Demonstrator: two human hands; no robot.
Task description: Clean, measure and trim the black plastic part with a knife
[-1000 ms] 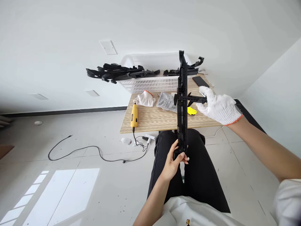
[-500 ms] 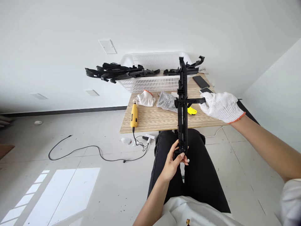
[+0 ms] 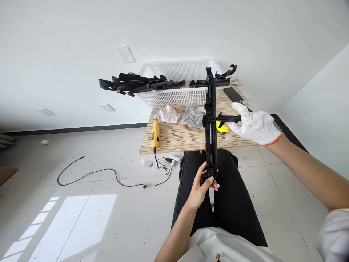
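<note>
My bare left hand (image 3: pixel 200 187) is closed around the lower end of a long black plastic part (image 3: pixel 211 145), held upright above my knees. A narrow black bar (image 3: pixel 230 119) crosses the part near its middle and sticks out to the right, with small pointed pieces near the crossing. My right hand (image 3: pixel 255 123), in a white knit glove with an orange cuff edge, is at the bar's outer end. Its thumb and fingers are spread apart around that end, with no grip on it visible. Whether the bar is separate from the part I cannot tell.
A white basket (image 3: pixel 174 97) at the back of the wooden table (image 3: pixel 180 140) bears several black plastic parts (image 3: pixel 136 83). A yellow corded tool (image 3: pixel 155 134), white glove (image 3: pixel 169 114), grey cloth (image 3: pixel 193 117), yellow object (image 3: pixel 222 128) and phone (image 3: pixel 233 94) lie there. A cable (image 3: pixel 109 170) crosses the floor.
The fingers of my right hand have opened from the bar's end. The pointed pieces on the bar look turned or shifted. My left hand and the long part have barely moved.
</note>
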